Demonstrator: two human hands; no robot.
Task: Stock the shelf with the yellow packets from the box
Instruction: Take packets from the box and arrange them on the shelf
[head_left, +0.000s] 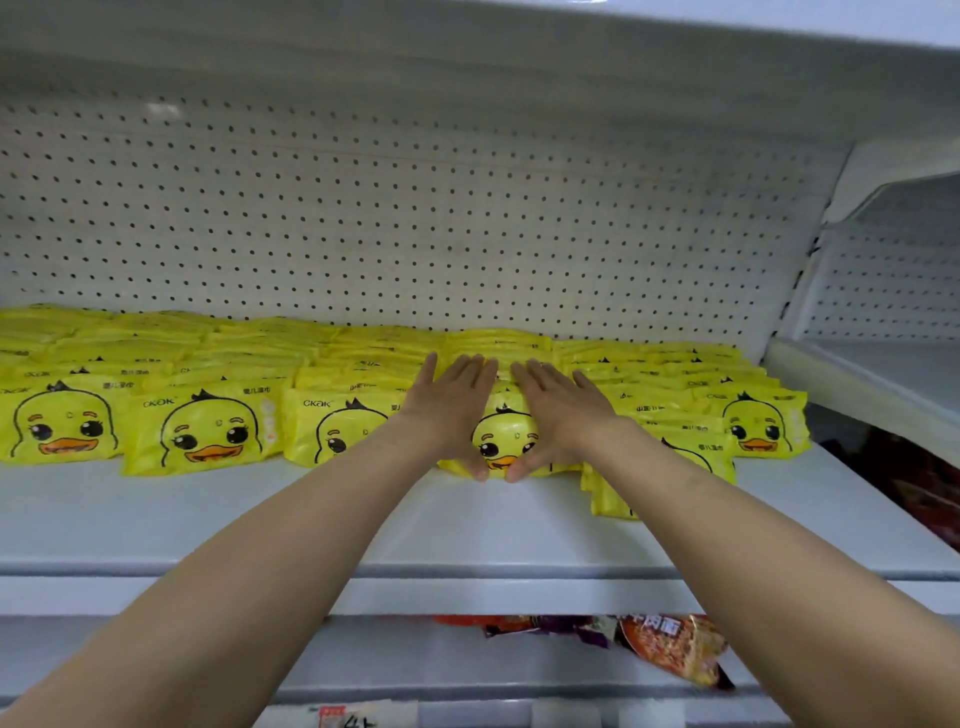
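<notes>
Head view shows both your arms reaching onto the white shelf (208, 519), where rows of yellow packets (197, 431) with a duck face stand from the left edge to the right, backed against the pegboard wall (415, 208). Your left hand (452, 410) and right hand (561, 410) lie on either side of one yellow packet in the middle row (503, 434), fingers straight and flat along its top, thumbs meeting at its lower front edge, so you are pressing it rather than gripping it. Just to the right of your right wrist, a leaning packet (613, 499) sits further forward than its neighbours and tilts toward the shelf's front. On the shelf below, a red-orange noodle bag (670, 649) lies under the front lip; no box is in view
</notes>
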